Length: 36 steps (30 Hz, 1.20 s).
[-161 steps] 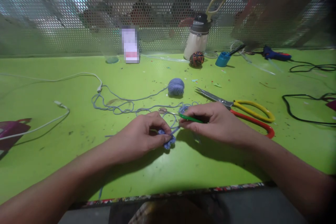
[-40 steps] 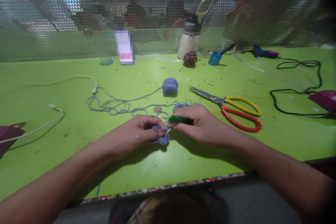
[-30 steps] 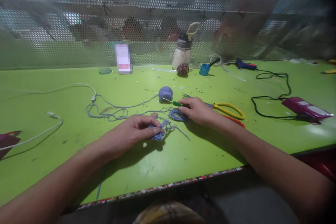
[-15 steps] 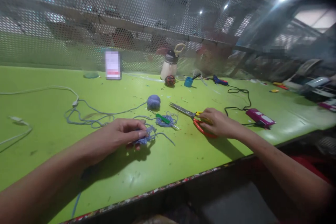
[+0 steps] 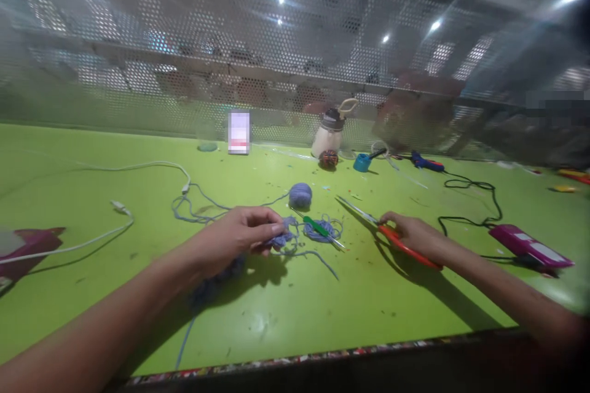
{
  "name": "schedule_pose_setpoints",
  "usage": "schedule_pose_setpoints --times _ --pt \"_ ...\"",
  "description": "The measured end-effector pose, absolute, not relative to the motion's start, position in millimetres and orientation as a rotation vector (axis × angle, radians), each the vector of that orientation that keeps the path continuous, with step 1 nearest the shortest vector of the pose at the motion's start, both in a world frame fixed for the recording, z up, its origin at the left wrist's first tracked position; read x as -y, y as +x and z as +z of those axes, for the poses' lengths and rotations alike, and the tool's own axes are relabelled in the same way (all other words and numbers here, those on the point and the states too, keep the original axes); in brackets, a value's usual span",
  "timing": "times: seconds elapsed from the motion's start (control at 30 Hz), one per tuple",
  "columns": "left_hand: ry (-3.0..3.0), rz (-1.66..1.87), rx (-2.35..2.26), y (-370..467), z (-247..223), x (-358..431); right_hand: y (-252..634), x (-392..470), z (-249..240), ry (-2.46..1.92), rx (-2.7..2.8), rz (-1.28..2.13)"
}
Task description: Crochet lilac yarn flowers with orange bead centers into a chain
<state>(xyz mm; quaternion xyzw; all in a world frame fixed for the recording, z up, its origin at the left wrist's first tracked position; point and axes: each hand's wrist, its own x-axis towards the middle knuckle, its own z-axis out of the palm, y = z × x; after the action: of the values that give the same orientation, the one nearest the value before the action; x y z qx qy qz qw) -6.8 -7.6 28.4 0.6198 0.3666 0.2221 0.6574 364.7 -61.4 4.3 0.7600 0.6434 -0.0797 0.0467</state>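
Note:
My left hand pinches a small piece of purple crochet work between thumb and fingers, just above the table. A loose tail of yarn trails from it to the right. Gripped in my right hand is a pair of scissors with red-orange handles, its blades pointing to the upper left and tilted off the table. Between the hands, a green-handled crochet hook rests on a flat coil of purple yarn. Behind it sits a ball of purple yarn. More purple knitted material lies partly hidden under my left forearm.
A white cable and a second white cable end lie on the left. Along the back stand a phone, a bottle and a blue tape roll. A glue gun and magenta box are right.
My right hand has picked the scissors up off the table. The left hand still holds the crochet work. The whole view has swung left, so everything appears farther right.

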Motion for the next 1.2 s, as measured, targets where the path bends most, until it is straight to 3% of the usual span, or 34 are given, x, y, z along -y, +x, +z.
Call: schedule_pose_setpoints --times 0.1,0.23,0.33,0.47,0.77,1.2 --pt "1.345 0.518 -0.828 -7.5 25.3 5.8 360.5 82.4 19.3 2.353 -2.081 -0.305" --pt "1.271 0.589 -0.819 -6.6 22.1 5.3 337.8 131.8 35.2 2.219 -2.416 -0.917" --pt "1.24 0.659 -0.789 -5.9 20.7 7.0 308.8 152.4 36.0 2.399 -2.304 -0.924" --pt "1.215 0.715 -0.774 -4.7 19.5 10.3 270.2 144.6 42.3 2.145 -2.556 -1.133" --pt "1.213 0.676 -0.789 0.0 22.0 15.6 245.2 129.0 47.3 2.017 -2.599 -1.146" --pt "1.229 0.647 -0.771 -2.0 17.2 17.6 231.6 124.8 39.7 2.02 -2.671 -0.89"
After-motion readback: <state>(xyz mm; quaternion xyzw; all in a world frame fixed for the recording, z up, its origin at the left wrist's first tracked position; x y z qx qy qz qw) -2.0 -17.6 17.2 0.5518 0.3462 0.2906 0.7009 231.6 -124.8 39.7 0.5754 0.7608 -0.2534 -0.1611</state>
